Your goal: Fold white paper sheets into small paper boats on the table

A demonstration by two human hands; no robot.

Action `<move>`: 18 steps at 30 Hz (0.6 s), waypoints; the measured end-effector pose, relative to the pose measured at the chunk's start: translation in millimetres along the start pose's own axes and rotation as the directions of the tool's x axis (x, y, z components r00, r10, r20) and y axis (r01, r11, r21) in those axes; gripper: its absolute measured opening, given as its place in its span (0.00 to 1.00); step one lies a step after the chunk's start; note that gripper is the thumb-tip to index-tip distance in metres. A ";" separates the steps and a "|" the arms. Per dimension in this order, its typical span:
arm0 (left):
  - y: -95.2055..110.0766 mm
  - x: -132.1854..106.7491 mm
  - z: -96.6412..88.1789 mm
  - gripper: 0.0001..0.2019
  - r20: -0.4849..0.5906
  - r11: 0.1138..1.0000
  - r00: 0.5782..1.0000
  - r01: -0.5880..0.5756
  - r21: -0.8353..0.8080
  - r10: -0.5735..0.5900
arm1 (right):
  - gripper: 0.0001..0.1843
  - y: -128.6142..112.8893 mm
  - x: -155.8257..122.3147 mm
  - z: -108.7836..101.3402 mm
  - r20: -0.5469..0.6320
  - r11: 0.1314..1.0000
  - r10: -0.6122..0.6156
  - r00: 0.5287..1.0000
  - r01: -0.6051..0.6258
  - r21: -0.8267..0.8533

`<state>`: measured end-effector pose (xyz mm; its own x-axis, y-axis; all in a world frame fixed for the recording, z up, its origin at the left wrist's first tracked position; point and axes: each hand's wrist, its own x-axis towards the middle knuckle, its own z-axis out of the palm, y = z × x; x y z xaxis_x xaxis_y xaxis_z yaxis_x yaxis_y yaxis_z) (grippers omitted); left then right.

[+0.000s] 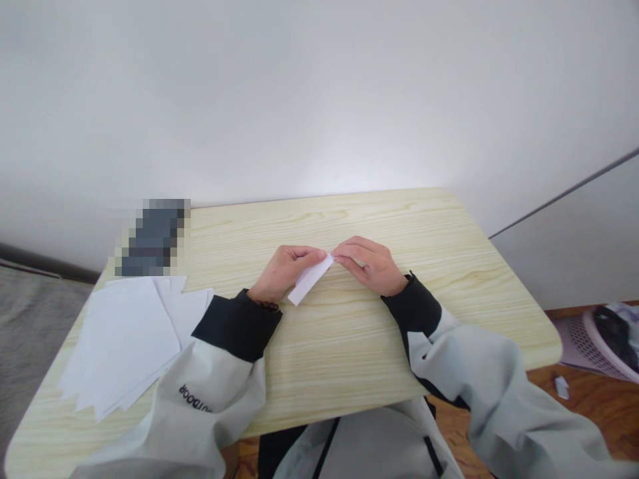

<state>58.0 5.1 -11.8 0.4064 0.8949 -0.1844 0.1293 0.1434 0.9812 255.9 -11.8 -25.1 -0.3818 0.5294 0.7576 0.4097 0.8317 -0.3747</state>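
Observation:
A small folded piece of white paper (310,281) is held above the middle of the table, slanting from upper right to lower left. My left hand (288,269) grips it along its left side, thumb on top near the upper end. At that same upper end, the fingertips of my right hand (368,263) pinch the paper's tip. The two hands nearly meet there. Part of the paper is hidden behind my left fingers, so its full folded shape does not show.
A fanned pile of white paper sheets (130,339) lies on the left of the wooden table (339,372), partly beside my left sleeve. Behind it is a dark pixelated object (152,236). A white wall rises behind the table. A lilac basket (589,342) stands on the floor at right.

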 end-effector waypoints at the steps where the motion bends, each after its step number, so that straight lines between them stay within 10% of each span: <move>1: -0.5 0.2 -1.1 0.15 0.020 1.000 1.000 -0.002 0.000 0.002 | 0.07 -0.1 -0.2 -0.3 0.010 1.000 -0.010 1.000 0.010 -0.006; 18: 0.5 -1.4 6.7 0.14 -0.054 0.903 0.973 -0.187 0.386 0.225 | 0.03 -0.4 -1.2 -2.1 0.107 0.968 0.247 0.963 -0.249 0.007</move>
<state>63.5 1.1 -11.5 0.3756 0.9257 0.0446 0.3898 -0.2014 0.8986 257.9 -13.1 -24.7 -0.3551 0.7331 0.5801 0.4863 0.6748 -0.5551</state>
